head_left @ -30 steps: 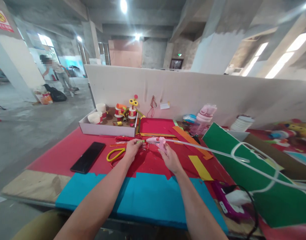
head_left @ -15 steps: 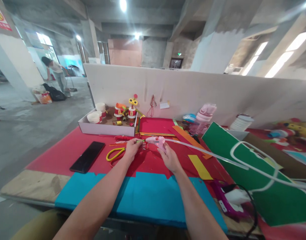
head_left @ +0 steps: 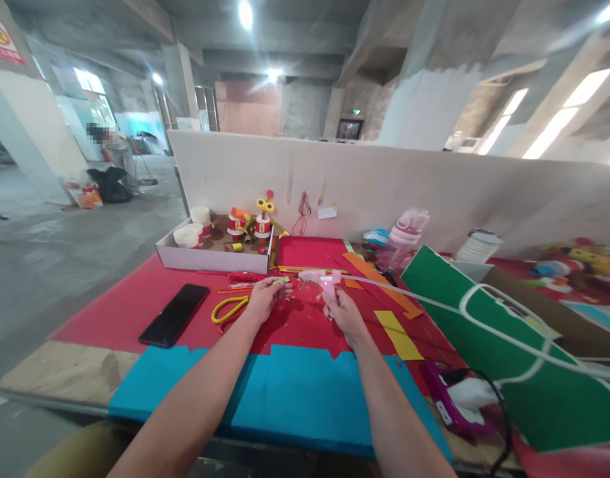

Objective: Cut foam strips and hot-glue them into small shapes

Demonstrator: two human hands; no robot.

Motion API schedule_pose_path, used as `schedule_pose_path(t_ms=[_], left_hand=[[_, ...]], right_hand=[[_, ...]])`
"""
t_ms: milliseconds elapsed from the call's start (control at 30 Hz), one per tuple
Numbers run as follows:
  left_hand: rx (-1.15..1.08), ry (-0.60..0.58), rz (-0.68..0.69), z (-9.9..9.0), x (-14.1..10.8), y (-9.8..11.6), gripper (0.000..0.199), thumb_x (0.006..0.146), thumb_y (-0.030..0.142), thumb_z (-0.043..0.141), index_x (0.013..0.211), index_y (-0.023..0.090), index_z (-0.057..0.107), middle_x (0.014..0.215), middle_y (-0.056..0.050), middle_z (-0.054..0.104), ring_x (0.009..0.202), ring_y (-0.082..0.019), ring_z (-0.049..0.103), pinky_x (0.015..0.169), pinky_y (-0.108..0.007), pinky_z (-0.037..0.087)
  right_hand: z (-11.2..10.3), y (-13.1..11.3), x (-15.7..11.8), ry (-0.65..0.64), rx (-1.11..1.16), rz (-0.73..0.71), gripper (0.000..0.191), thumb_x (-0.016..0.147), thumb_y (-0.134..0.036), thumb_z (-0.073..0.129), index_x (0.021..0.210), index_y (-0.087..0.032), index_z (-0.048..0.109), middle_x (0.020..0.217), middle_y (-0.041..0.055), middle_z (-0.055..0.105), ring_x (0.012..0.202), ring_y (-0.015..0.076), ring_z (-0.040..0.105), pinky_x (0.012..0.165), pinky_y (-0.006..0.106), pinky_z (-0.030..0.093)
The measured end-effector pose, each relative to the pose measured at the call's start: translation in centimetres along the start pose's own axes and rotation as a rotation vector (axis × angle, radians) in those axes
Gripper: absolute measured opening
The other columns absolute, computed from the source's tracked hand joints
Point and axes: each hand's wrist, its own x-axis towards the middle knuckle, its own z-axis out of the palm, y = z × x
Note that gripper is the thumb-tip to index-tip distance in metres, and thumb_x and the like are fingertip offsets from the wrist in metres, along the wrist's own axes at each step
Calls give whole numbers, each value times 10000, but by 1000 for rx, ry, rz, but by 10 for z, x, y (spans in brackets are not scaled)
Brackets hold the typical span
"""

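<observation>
My right hand (head_left: 342,311) is closed round the handle of a pink glue gun (head_left: 328,281), whose nozzle points left. From its rear a clear glue stick (head_left: 379,287) sticks out to the right. In my left hand (head_left: 265,297) a small green piece (head_left: 281,280) is pinched between thumb and fingers; its exact kind is too small to make out. The nozzle and the green piece are a little apart. Beside my left wrist lie scissors with yellow handles (head_left: 229,309). Thin strands of glue seem to hang near the nozzle.
A black phone (head_left: 174,315) lies at left. Behind it stands a box (head_left: 212,257) with paper cups and a yellow-eyed figure (head_left: 265,216). On the right are a yellow strip (head_left: 398,335), orange strips (head_left: 381,282), a green board (head_left: 484,345), a white cable (head_left: 514,342) and a purple power strip (head_left: 451,405).
The glue gun has moved right, away from my left hand, so its nozzle and the green piece are now apart. My left hand has shifted only slightly.
</observation>
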Motion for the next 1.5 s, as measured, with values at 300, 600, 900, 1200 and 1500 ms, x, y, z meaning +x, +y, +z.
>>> schedule_pose_path(t_ms=[300, 600, 900, 1200, 1500], left_hand=[[-48, -63, -56, 4, -7, 8, 217, 679, 211, 757, 834, 105, 649, 765, -91, 725, 650, -152, 681, 678, -272, 543], [-52, -66, -69, 8, -11, 12, 254, 640, 220, 791, 818, 94, 660, 744, -102, 719, 654, -156, 679, 684, -274, 542], [-28, -75, -64, 6, -8, 9, 273, 637, 225, 786, 842, 104, 653, 756, -98, 723, 614, -138, 668, 642, -250, 532], [91, -94, -65, 14, -9, 2, 370, 553, 329, 832, 807, 135, 644, 672, -32, 694, 518, -102, 612, 499, -196, 446], [146, -94, -73, 20, -10, -3, 365, 564, 342, 821, 806, 136, 640, 602, -6, 648, 537, -118, 611, 524, -222, 459]], right_hand=[[-10, 13, 13, 200, -205, 89, 359, 772, -549, 540, 793, -190, 551, 633, 20, 628, 533, 148, 562, 492, 244, 413], [-8, 22, 14, 172, -1029, 45, 319, 909, -427, 426, 884, -156, 593, 867, 155, 678, 795, 229, 658, 615, 272, 402], [-5, 16, 10, 250, -1030, 65, 297, 899, -407, 474, 966, -141, 588, 917, 155, 648, 836, 230, 641, 668, 287, 428], [52, 3, 11, 292, 20, -163, 339, 791, -391, 557, 1074, -204, 549, 978, 76, 643, 902, 192, 627, 800, 334, 508], [68, 18, 20, 69, 363, -170, 432, 685, -321, 670, 1102, -228, 608, 1058, 52, 675, 1005, 179, 620, 887, 333, 497]])
